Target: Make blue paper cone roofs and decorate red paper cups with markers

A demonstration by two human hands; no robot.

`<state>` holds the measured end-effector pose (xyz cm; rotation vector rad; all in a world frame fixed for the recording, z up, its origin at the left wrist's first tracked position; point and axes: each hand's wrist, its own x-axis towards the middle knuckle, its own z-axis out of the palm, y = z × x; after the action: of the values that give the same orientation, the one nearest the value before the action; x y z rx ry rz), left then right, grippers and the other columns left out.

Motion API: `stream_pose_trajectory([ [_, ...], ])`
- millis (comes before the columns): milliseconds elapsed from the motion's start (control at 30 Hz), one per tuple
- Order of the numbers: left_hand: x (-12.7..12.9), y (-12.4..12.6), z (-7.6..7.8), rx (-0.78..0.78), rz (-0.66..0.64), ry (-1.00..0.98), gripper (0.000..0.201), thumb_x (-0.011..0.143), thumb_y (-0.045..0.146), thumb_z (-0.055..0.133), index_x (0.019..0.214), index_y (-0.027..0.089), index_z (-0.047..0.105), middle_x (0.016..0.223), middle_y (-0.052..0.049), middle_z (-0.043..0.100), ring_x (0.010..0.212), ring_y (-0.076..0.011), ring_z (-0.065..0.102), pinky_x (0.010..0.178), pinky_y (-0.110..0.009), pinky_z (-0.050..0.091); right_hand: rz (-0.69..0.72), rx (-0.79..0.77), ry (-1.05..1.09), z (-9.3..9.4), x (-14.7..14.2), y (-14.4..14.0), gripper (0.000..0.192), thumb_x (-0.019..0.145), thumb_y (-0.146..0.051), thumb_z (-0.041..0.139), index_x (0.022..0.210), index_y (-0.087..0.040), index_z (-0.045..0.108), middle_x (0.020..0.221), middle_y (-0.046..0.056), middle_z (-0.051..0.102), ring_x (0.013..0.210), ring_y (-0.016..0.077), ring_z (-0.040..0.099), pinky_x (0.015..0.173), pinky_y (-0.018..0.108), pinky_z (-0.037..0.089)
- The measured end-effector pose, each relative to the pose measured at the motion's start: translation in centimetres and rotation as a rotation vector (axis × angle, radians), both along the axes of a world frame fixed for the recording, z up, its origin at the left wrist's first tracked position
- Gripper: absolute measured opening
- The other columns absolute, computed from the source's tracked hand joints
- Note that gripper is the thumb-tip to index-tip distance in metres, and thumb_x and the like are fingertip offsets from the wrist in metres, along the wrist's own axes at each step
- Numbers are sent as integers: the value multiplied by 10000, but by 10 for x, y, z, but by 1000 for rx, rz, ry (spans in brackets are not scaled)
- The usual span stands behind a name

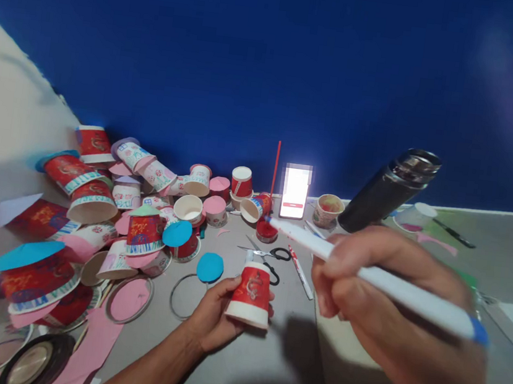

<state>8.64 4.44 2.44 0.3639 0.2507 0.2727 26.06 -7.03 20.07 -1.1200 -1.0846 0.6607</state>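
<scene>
The left hand (213, 317) grips an upturned red paper cup (252, 293) on the grey table (259, 354). The right hand (392, 308), raised nearer, pinches a white marker (368, 274). Scissors (267, 255), a lit phone (295, 192) and a dark flask (390, 190) lie beyond.

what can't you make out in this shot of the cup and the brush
- Phone screen, head view: blurred over, unreadable.
- Far side of the red cup: hidden by the left hand.
- Right hand: close, blurred; wrist cut by the frame edge.
- Brush middle: covered by fingers.
</scene>
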Motion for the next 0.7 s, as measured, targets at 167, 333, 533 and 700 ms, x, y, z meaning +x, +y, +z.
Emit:
stream_pose_trajectory([
  [167, -3, -1, -2, -25, 29, 63, 514, 929, 474, 590, 1238, 68, 647, 1095, -192, 733, 956, -330, 728, 714, -452, 610, -19, -100, 99, -65, 26, 4, 259, 910, -520, 697, 986, -290, 788, 606, 2, 616, 526, 135, 549, 440, 258, 413],
  [333, 0, 0, 0, -27, 58, 122, 481, 900, 431, 640, 1230, 81, 646, 1038, -154, 733, 906, -314, 730, 697, -459, 617, -78, -179, 277, -106, 29, 3, 403, 868, -620, 693, 973, -248, 808, 702, 38, 674, 557, 126, 520, 481, 267, 416],
  [533, -2, 1, 4, -18, 24, 77, 553, 878, 445, 648, 1297, 86, 609, 1162, -187, 705, 997, -335, 708, 741, -489, 615, -109, -216, 399, -134, 24, 11, 208, 813, -432, 808, 826, -237, 737, 584, -20, 606, 499, 105, 484, 441, 222, 345],
  [700, -2, -2, 4, 36, 54, 131, 568, 839, 439, 722, 1307, 142, 599, 1058, -147, 722, 918, -312, 719, 734, -475, 607, -157, -244, 213, -140, 18, 2, 205, 864, -422, 756, 848, -222, 712, 642, -6, 647, 544, 123, 572, 477, 219, 426],
])
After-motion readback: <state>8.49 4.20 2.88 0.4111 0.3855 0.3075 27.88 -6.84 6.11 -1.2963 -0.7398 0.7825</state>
